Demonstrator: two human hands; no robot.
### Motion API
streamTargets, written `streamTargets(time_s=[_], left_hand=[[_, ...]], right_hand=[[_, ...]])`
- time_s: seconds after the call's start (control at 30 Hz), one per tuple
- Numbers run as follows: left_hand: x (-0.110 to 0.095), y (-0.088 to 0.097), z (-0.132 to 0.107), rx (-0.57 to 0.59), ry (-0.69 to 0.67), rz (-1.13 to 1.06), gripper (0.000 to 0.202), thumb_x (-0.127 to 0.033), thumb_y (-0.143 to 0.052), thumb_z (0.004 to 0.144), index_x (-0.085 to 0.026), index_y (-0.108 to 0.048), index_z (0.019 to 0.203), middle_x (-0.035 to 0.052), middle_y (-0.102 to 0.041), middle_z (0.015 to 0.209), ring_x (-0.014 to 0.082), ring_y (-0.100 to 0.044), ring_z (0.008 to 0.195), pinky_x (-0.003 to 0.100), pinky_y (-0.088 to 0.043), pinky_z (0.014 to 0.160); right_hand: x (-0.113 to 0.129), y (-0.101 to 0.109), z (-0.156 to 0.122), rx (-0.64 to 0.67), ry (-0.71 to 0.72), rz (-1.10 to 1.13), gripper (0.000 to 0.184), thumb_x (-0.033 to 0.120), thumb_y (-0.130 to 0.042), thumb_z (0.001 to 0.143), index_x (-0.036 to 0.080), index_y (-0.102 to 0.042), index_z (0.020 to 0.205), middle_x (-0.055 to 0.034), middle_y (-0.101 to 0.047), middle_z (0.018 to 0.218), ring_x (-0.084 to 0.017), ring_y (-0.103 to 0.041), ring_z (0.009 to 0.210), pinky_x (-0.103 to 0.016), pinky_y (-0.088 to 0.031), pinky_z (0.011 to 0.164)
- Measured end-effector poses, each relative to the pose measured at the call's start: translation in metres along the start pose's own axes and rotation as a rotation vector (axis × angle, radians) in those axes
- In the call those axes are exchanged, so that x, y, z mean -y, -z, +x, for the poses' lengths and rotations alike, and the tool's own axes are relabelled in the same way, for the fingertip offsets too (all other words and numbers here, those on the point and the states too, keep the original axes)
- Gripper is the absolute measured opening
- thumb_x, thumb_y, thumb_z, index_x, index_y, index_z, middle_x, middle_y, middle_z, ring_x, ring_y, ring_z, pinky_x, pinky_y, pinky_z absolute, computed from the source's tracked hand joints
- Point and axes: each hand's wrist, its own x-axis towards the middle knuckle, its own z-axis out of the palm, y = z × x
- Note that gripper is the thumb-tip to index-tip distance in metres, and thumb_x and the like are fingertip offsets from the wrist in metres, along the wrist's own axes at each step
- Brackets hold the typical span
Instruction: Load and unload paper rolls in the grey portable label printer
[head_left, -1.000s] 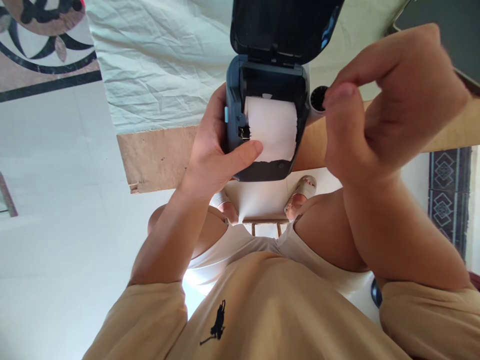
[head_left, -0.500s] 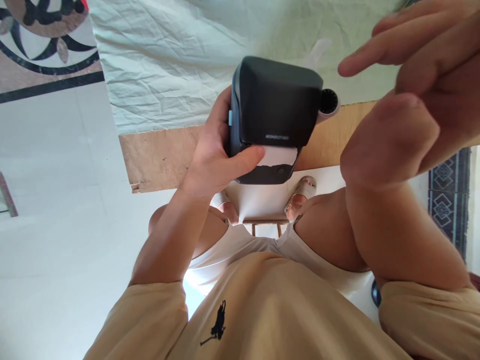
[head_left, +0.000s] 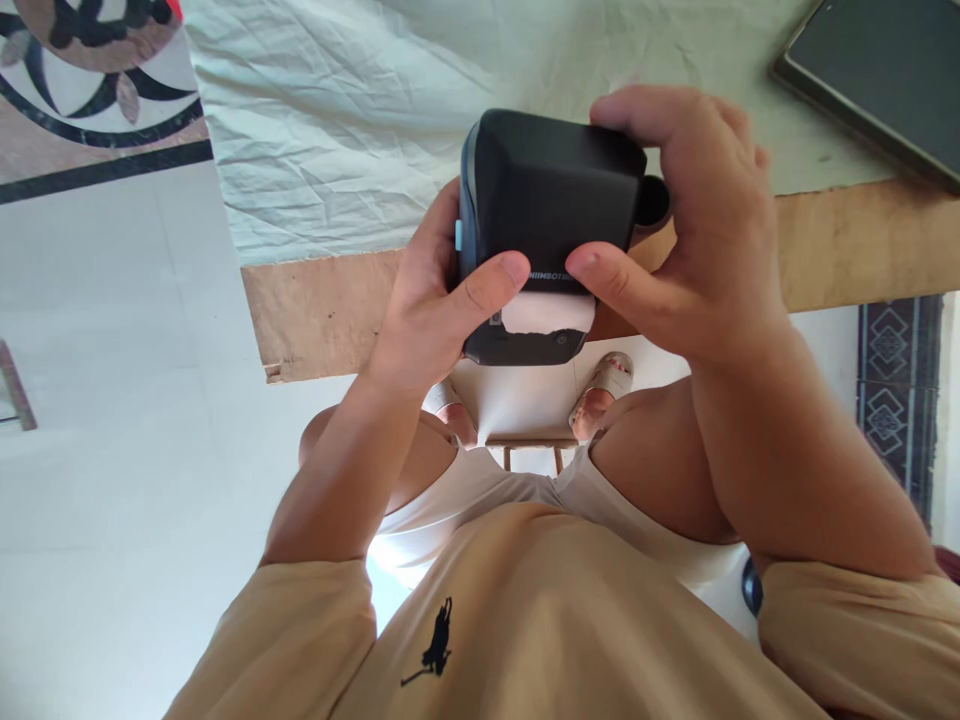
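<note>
A dark label printer point(head_left: 559, 195) with NIIMBOT lettering is held up over the table's front edge. White label paper point(head_left: 547, 313) with a ragged edge sticks out of its slot. My left hand point(head_left: 435, 290) is wrapped round the printer's left side, its thumb on the front above the paper. On the right side, my right hand point(head_left: 705, 220) also grips the printer, thumb by the lettering and fingers at the upper corner. Behind the printer's right edge, a small roll or tube with a dark round end point(head_left: 652, 203) is partly hidden.
A pale green cloth point(head_left: 337, 130) covers the table, leaving a bare wooden edge point(head_left: 322, 315) along the front. A dark flat device like a phone or tablet point(head_left: 885, 80) lies at the upper right. My legs and a wooden stool point(head_left: 532, 443) are below.
My right hand has come in from the upper right and closed on the printer's right side. My left thumb has shifted up off the paper. The flat device is now uncovered.
</note>
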Motion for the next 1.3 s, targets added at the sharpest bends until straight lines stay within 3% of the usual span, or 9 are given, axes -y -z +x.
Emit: streamTargets(time_s=[0.17,0.3,0.43,0.57,0.67,0.87,0.97,1.07,1.3], left_hand=[[0.006,0.002,0.002,-0.009,-0.119,-0.022,0.041,-0.057,-0.067,0.079,-0.032,-0.064,0.112,0.0075,-0.064,0.105,0.0263,-0.062,0.093,0.038,-0.053,0.074],[0.003,0.003,0.001,-0.012,0.002,0.029,0.038,-0.044,-0.072,0.080,-0.030,-0.063,0.114,0.0084,-0.062,0.102,0.0228,-0.058,0.088,0.035,-0.049,0.072],[-0.002,-0.001,0.000,-0.007,-0.064,0.020,0.039,-0.051,-0.071,0.078,-0.030,-0.063,0.110,0.0070,-0.060,0.094,0.0213,-0.058,0.082,0.031,-0.047,0.064],[-0.004,-0.003,0.001,-0.038,0.000,-0.020,0.048,-0.055,-0.067,0.080,-0.027,-0.058,0.117,0.0079,-0.064,0.109,0.0297,-0.062,0.111,0.036,-0.054,0.083],[-0.006,-0.006,0.002,0.000,0.024,-0.048,0.054,-0.059,-0.055,0.085,-0.024,-0.054,0.127,0.0082,-0.065,0.108,0.0332,-0.054,0.129,0.042,-0.048,0.105],[-0.012,-0.017,0.000,-0.015,-0.034,-0.153,0.042,-0.052,-0.033,0.101,-0.032,-0.058,0.127,0.0029,-0.062,0.118,0.0237,-0.048,0.140,0.034,-0.045,0.114],[-0.015,-0.017,-0.001,-0.012,0.005,-0.210,0.039,-0.044,-0.030,0.103,-0.034,-0.061,0.125,0.0012,-0.061,0.119,0.0213,-0.051,0.136,0.032,-0.048,0.110],[-0.016,-0.014,-0.001,-0.041,0.066,-0.236,0.035,-0.052,-0.042,0.099,-0.036,-0.062,0.123,0.0029,-0.065,0.107,0.0223,-0.058,0.126,0.031,-0.051,0.103],[-0.007,-0.009,-0.001,-0.144,0.158,-0.297,0.051,-0.062,-0.041,0.096,-0.020,-0.069,0.098,0.0067,-0.063,0.077,0.0228,-0.064,0.107,0.033,-0.051,0.097]], right_hand=[[-0.009,0.001,-0.002,-0.012,-0.010,0.015,0.065,0.077,-0.035,0.087,0.030,-0.051,0.129,-0.0023,-0.057,0.130,-0.019,-0.057,0.121,-0.040,-0.047,0.104],[-0.010,-0.005,-0.002,-0.035,-0.019,0.010,0.066,0.078,-0.036,0.086,0.032,-0.049,0.130,-0.0021,-0.057,0.130,-0.019,-0.056,0.120,-0.038,-0.048,0.103],[-0.010,-0.009,-0.003,-0.065,-0.015,0.004,0.066,0.078,-0.033,0.087,0.031,-0.049,0.130,-0.0025,-0.057,0.129,-0.018,-0.057,0.116,-0.037,-0.047,0.101],[-0.005,-0.008,-0.004,-0.077,-0.021,0.083,0.070,0.075,-0.038,0.087,0.023,-0.052,0.132,-0.0071,-0.057,0.126,-0.020,-0.057,0.118,-0.040,-0.047,0.102],[0.001,-0.004,-0.005,-0.049,-0.032,0.166,0.075,0.070,-0.042,0.088,0.016,-0.048,0.139,-0.0109,-0.051,0.137,-0.021,-0.052,0.130,-0.040,-0.046,0.109],[0.005,0.000,-0.007,-0.005,-0.064,0.154,0.073,0.067,-0.035,0.092,0.021,-0.038,0.148,-0.0044,-0.045,0.147,-0.018,-0.048,0.138,-0.037,-0.040,0.121],[0.003,-0.001,-0.007,0.042,-0.079,0.147,0.075,0.070,-0.031,0.092,0.024,-0.032,0.150,-0.0014,-0.039,0.153,-0.019,-0.043,0.143,-0.039,-0.039,0.122],[0.000,-0.002,-0.006,0.069,-0.052,0.114,0.077,0.072,-0.029,0.091,0.023,-0.029,0.152,-0.0025,-0.039,0.153,-0.024,-0.038,0.147,-0.044,-0.039,0.120],[-0.004,0.001,-0.009,0.118,0.001,-0.036,0.090,0.080,-0.030,0.086,0.020,-0.024,0.153,-0.0096,-0.038,0.151,-0.032,-0.027,0.153,-0.058,-0.027,0.123]])
